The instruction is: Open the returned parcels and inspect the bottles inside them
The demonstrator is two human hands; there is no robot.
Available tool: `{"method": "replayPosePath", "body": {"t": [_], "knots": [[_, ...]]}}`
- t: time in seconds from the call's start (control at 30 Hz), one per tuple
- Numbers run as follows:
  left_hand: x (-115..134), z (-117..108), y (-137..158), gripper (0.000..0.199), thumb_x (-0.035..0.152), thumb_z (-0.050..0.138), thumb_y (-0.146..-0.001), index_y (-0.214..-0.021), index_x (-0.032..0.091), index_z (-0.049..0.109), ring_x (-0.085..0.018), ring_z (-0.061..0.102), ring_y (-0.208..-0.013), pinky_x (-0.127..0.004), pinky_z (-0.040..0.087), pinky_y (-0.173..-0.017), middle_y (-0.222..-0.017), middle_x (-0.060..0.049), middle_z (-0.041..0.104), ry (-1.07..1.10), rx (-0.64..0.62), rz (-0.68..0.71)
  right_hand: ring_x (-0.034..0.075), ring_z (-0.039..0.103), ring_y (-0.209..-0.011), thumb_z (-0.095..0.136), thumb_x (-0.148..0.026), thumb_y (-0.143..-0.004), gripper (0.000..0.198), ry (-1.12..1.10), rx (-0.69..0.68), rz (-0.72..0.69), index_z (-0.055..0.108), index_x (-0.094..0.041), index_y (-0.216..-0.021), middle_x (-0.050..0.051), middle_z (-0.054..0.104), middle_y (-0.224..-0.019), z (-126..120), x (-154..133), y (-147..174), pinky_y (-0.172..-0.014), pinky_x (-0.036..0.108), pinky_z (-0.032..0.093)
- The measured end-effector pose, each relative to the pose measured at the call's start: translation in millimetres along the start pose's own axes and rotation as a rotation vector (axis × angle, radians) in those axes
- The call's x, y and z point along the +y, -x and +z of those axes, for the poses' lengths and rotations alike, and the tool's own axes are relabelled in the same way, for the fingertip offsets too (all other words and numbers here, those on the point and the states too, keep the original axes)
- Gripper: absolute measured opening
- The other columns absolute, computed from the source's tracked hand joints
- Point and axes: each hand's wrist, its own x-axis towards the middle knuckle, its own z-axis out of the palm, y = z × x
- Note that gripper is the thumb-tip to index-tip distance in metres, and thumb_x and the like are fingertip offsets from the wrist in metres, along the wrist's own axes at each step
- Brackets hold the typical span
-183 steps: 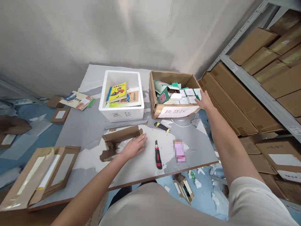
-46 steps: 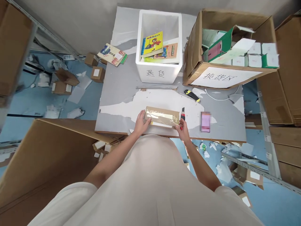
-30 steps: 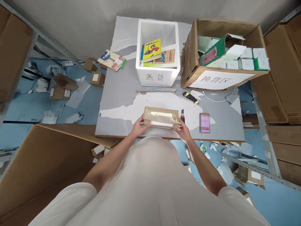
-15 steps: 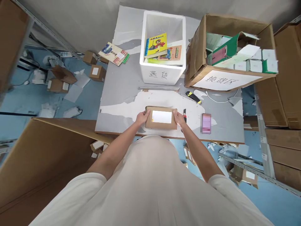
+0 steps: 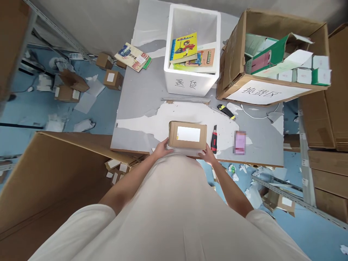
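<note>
A small brown cardboard box (image 5: 190, 144) with a white label lies flat on the grey table near its front edge. My left hand (image 5: 162, 148) is at the box's near left corner, thumb and fingers spread apart. At the near right corner is my right hand (image 5: 208, 155), also with thumb and fingers apart. Both hands are at the box's edges without a visible grip; light contact is hard to tell. Right of the box lies a red and black utility knife (image 5: 214, 140). Beyond it is a yellow and black utility knife (image 5: 226, 111).
A white foam bin (image 5: 190, 84) with books and a large carton (image 5: 231, 72) of green and white boxes stand at the back. A phone (image 5: 240, 142) lies at right, books (image 5: 132, 57) at back left. A big open carton (image 5: 54, 174) is at my left.
Both hands have slid from the box's sides to its near corners, and the thumbs have come off its top. The red and black knife shows more fully. The view has shifted slightly.
</note>
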Motion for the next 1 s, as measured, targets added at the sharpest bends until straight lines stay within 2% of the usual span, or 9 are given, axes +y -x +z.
{"method": "replayPosePath", "body": {"t": [0.1, 0.17, 0.3, 0.4, 0.6, 0.7, 0.77, 0.87, 1.0], "knots": [[3, 3, -3, 0.089, 0.047, 0.077, -0.063, -0.142, 0.017, 0.047, -0.029, 0.055, -0.125, -0.044, 0.042, -0.108, -0.134, -0.011, 0.06, -0.026, 0.027, 0.028, 0.025, 0.06, -0.111, 0.062, -0.031, -0.073, 0.068, 0.002, 0.089, -0.024, 0.045, -0.025, -0.139, 0.01, 0.06, -0.129, 4, -7, -2, -0.096, 0.046, 0.05], [16, -1, 2, 0.074, 0.049, 0.071, -0.069, -0.134, 0.016, 0.056, -0.026, 0.061, -0.115, -0.04, 0.047, -0.101, -0.127, -0.012, 0.064, -0.095, 0.062, 0.069, 0.025, 0.062, -0.102, 0.059, -0.038, -0.077, 0.054, 0.026, 0.103, -0.057, 0.053, -0.023, -0.129, 0.011, 0.063, -0.119, -1, -17, -1, -0.087, 0.044, 0.053], [60, -13, 14, 0.046, 0.056, 0.055, -0.082, -0.097, 0.015, 0.071, -0.019, 0.063, -0.081, -0.031, 0.049, -0.079, -0.089, -0.007, 0.069, -0.356, 0.191, 0.115, 0.022, 0.06, -0.085, 0.045, -0.055, -0.088, 0.04, 0.242, 0.15, -0.155, 0.061, -0.019, -0.095, 0.009, 0.062, -0.093, -23, -47, 2, -0.075, 0.037, 0.051], [89, -14, 7, 0.049, 0.059, 0.047, -0.086, -0.07, 0.017, 0.065, -0.016, 0.053, -0.065, -0.028, 0.041, -0.066, -0.066, -0.003, 0.061, -0.48, 0.313, 0.081, 0.021, 0.056, -0.074, 0.029, -0.06, -0.092, 0.05, 0.416, 0.183, -0.131, 0.052, -0.021, -0.073, 0.007, 0.059, -0.076, -33, -72, -7, -0.07, 0.034, 0.045], [100, -11, -26, 0.053, 0.06, 0.043, -0.086, -0.052, 0.02, 0.048, -0.015, 0.047, -0.059, -0.028, 0.031, -0.059, -0.054, -0.002, 0.05, -0.514, 0.313, -0.051, 0.022, 0.057, -0.072, 0.027, -0.064, -0.092, 0.055, 0.524, 0.164, 0.044, 0.051, -0.021, -0.068, 0.01, 0.062, -0.072, -30, -96, -45, -0.067, 0.031, 0.04], [95, -14, -29, 0.055, 0.06, 0.036, -0.089, -0.052, 0.02, 0.048, -0.017, 0.051, -0.063, -0.029, 0.034, -0.061, -0.056, -0.004, 0.053, -0.481, 0.319, -0.047, 0.022, 0.058, -0.074, 0.028, -0.066, -0.091, 0.059, 0.446, 0.155, 0.062, 0.058, -0.019, -0.075, 0.01, 0.065, -0.076, -31, -90, -51, -0.069, 0.032, 0.043], [88, -17, -27, 0.057, 0.059, 0.031, -0.09, -0.059, 0.019, 0.056, -0.019, 0.056, -0.069, -0.03, 0.04, -0.065, -0.064, -0.006, 0.061, -0.378, 0.306, -0.059, 0.021, 0.06, -0.074, 0.026, -0.068, -0.091, 0.063, 0.319, 0.14, 0.06, 0.063, -0.018, -0.082, 0.009, 0.066, -0.077, -32, -79, -50, -0.07, 0.032, 0.047], [68, -20, -20, 0.054, 0.054, 0.033, -0.089, -0.089, 0.013, 0.069, -0.019, 0.064, -0.08, -0.031, 0.049, -0.074, -0.092, -0.011, 0.07, -0.108, 0.287, -0.078, 0.018, 0.061, -0.073, 0.026, -0.066, -0.092, 0.064, 0.076, 0.149, 0.052, 0.066, -0.017, -0.104, 0.008, 0.068, -0.085, -32, -57, -42, -0.071, 0.032, 0.052], [39, -28, -12, 0.051, 0.035, 0.048, -0.079, -0.123, 0.014, 0.063, -0.023, 0.066, -0.103, -0.039, 0.051, -0.091, -0.123, -0.014, 0.065, 0.0, 0.229, -0.037, 0.019, 0.064, -0.084, 0.045, -0.051, -0.087, 0.056, -0.025, 0.232, 0.028, 0.056, -0.02, -0.132, 0.011, 0.065, -0.113, -31, -32, -30, -0.084, 0.041, 0.054]]}}
